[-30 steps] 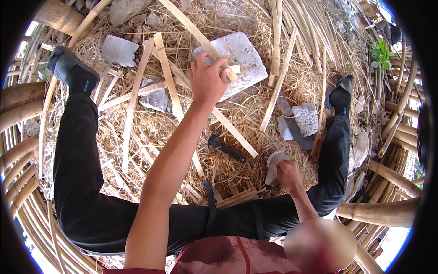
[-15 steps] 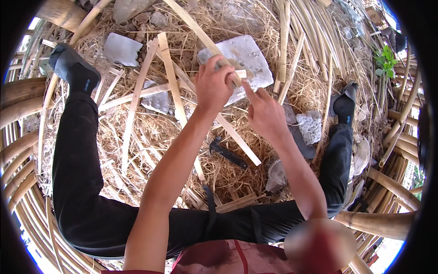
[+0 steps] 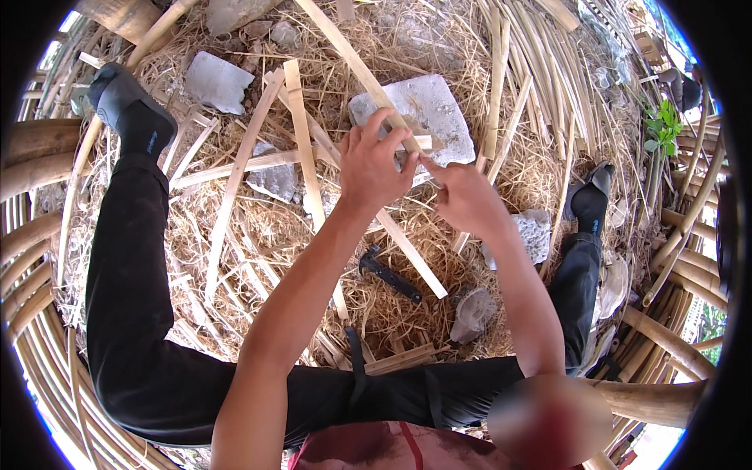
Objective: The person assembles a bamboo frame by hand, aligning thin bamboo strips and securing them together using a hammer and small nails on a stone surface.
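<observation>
Fingers of the left hand [image 3: 376,168] are closed around a bamboo strip [image 3: 368,82], just above a grey slab [image 3: 439,110]. The right hand [image 3: 466,200] has been raised from the straw; its loosely curled fingertips now touch the strip beside the left fingers.

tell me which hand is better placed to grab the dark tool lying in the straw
Probably the right hand: it only touches the bamboo strip, and is nearer the dark tool. The left hand grips the strip.

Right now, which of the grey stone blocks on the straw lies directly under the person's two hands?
The large pale block at top centre, under the left hand and right hand, which hold a bamboo strip across it. The other blocks lie clear of the hands.
</observation>
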Demonstrator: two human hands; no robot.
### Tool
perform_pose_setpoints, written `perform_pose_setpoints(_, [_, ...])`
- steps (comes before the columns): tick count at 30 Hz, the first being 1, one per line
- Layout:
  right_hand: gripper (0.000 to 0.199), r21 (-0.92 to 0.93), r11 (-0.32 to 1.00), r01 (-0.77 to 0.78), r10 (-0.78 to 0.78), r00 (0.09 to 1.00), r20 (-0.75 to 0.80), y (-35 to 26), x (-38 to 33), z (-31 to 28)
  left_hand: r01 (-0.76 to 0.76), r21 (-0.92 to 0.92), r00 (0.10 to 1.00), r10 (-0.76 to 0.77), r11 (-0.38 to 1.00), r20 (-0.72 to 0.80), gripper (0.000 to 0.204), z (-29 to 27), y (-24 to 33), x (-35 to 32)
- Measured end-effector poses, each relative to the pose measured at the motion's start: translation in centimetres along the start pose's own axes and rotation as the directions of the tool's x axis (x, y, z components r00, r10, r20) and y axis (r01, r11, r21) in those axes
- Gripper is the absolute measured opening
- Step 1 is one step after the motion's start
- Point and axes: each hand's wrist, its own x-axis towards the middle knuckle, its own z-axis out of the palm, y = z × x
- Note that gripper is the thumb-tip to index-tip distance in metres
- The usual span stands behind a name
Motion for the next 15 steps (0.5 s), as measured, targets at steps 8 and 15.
perform_pose_setpoints(8, [0.027,0.679,0.734,0.015,0.116,0.982,-0.147,4.8,2.5,-0.3,0.021,-0.012,1.000,-0.021,1.000,0.016,0.038,-0.1,0.6,-0.1])
perform_pose_setpoints(15, [0.018,0.643,0.736,0.211,-0.004,0.951,-0.308,3.7,5.0,1.2,0.014,-0.028,1.000,-0.014,1.000,0.015,0.040,0.0,0.3,-0.1])
